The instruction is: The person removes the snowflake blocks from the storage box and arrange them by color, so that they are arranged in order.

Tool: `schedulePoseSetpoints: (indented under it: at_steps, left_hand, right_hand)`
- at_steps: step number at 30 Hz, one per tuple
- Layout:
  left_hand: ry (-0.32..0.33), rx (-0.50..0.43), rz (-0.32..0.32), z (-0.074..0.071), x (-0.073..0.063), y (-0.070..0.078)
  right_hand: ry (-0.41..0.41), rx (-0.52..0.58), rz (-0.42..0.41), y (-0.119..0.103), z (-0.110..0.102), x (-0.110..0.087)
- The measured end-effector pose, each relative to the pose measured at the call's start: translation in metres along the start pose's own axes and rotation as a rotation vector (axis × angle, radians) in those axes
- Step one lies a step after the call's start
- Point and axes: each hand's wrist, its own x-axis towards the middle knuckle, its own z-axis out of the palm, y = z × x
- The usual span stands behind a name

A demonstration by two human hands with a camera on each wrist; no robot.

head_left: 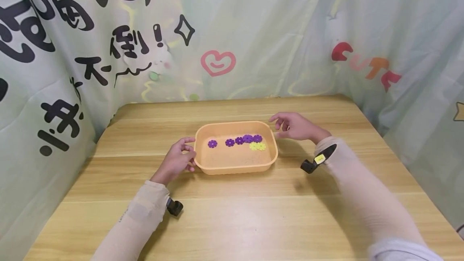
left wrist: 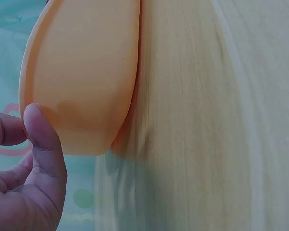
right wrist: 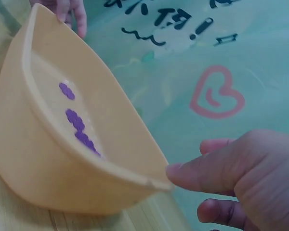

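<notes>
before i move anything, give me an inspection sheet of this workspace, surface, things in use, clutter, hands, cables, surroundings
surface: light wood-grain table
things in use: rectangular orange tray with rounded corners, holding purple flower-shaped pieces in a loose row and yellow flower-shaped pieces toward its right end
clutter: nothing seen
left hand: pinches the tray's left rim
right hand: thumb tip at the tray's right rim, other fingers off it
cables: nothing seen for certain; a thin dark shape at the head view's right edge is unclear
surroundings: pale green printed sheet hanging behind and beside the table
</notes>
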Motion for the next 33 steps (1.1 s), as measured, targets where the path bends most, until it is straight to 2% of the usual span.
schedulePoseSetpoints:
  at_steps: [5, 16, 27, 33]
  left_hand:
    - [0.005, 0.000, 0.007, 0.000, 0.000, 0.001]
    - [0.006, -0.004, 0.013, 0.000, 0.000, 0.000]
    - [0.005, -0.004, 0.010, 0.001, 0.000, -0.001]
    - [0.004, -0.007, 0.013, 0.001, 0.000, -0.001]
  right_hand:
    - [-0.043, -0.019, -0.049, -0.012, 0.007, 0.012]
    - [-0.186, -0.092, -0.087, -0.036, 0.023, 0.034]
    - [-0.344, -0.292, -0.071, -0.045, 0.040, 0.054]
    - [-0.423, -0.347, -0.033, -0.048, 0.048, 0.062]
